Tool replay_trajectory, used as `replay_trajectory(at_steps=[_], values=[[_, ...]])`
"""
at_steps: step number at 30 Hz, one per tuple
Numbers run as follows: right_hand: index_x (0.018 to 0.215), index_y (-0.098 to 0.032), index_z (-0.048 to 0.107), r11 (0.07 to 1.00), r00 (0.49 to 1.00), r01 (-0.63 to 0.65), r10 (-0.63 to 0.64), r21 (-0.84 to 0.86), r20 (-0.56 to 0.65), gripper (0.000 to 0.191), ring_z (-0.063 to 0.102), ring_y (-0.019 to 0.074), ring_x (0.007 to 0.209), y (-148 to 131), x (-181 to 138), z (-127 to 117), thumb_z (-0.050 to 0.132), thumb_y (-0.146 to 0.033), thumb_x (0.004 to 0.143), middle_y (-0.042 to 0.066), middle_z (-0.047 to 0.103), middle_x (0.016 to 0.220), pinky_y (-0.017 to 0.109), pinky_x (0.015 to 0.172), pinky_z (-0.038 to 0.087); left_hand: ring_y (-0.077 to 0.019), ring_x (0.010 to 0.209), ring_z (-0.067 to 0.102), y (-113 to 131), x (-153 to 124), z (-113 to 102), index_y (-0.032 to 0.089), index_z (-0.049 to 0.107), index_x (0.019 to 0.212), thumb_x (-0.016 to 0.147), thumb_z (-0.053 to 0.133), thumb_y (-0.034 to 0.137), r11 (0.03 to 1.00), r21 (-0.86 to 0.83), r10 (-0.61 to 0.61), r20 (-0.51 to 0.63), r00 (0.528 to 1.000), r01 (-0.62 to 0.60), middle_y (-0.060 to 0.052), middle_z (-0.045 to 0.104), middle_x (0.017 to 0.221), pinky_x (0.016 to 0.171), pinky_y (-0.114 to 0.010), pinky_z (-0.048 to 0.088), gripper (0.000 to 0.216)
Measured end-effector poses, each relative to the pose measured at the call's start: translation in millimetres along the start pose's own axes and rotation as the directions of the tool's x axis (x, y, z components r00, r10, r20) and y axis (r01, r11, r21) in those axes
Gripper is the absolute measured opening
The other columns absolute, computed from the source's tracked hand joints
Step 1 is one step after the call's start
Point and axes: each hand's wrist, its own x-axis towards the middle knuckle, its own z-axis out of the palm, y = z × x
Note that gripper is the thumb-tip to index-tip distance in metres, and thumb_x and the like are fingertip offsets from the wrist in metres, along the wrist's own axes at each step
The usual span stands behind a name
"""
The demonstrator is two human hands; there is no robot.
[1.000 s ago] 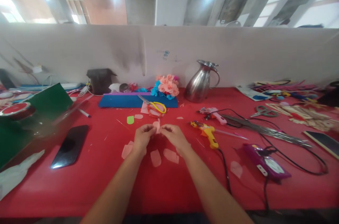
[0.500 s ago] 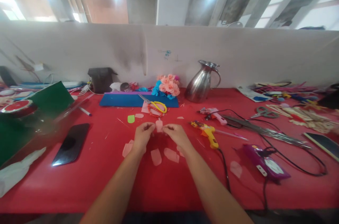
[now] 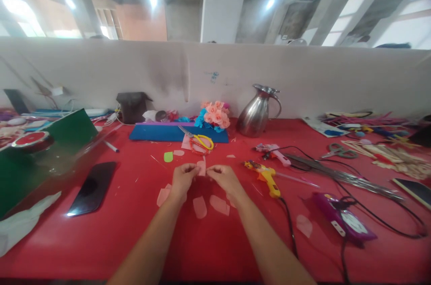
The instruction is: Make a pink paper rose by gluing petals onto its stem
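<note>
Between my two hands is a small pink paper petal (image 3: 201,168), held just above the red table. My left hand (image 3: 183,181) pinches its left edge with thumb and fingertips. On the other side my right hand (image 3: 225,180) is closed in a pinch at the petal's right edge. More cut pink petals (image 3: 200,207) lie on the table below and beside my hands. A green paper piece (image 3: 168,156) lies beyond my left hand, close to scissors with yellow and red handles (image 3: 202,142).
Behind the scissors are a blue slab (image 3: 155,133) and a bunch of pink and blue flowers (image 3: 215,114). A steel jug (image 3: 255,112) stands at the back. Right of my hands lie a yellow glue gun (image 3: 268,179), its cord and a purple power strip (image 3: 343,220). A phone (image 3: 93,187) lies left.
The view has tilted up slightly, so everything sits lower in the picture. Both hands stay at the pink petal, which appears slightly turned between the fingertips.
</note>
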Motion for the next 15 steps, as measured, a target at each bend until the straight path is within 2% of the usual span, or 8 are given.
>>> replay_trajectory(at_steps=[7,15], values=[[0.066,-0.013,0.064,0.999,1.000,-0.006,0.007,0.041,-0.012,0.019,0.046,0.0103,0.055,2.9,2.2,0.0,0.057,-0.030,0.065,0.000,0.057,0.059,0.022,0.053,0.035,-0.0055,0.048,0.037,2.6,-3.7,1.2,0.013,0.062,0.062,0.055,0.071,0.035,0.999,-0.004,-0.031,0.042,0.999,0.032,0.003,0.051,0.053,0.049,-0.020,0.029,0.025],[0.064,-0.015,0.061,0.999,0.999,0.028,-0.027,0.024,-0.023,0.012,0.046,0.0100,0.055,2.4,1.4,-0.4,0.055,-0.026,0.064,-0.002,0.056,0.058,0.022,0.053,0.034,-0.0058,0.048,0.038,2.7,-3.3,1.7,0.013,0.062,0.063,0.057,0.069,0.034,0.999,0.026,-0.024,0.064,0.998,0.023,0.003,0.051,0.054,0.049,-0.020,0.030,0.023]])
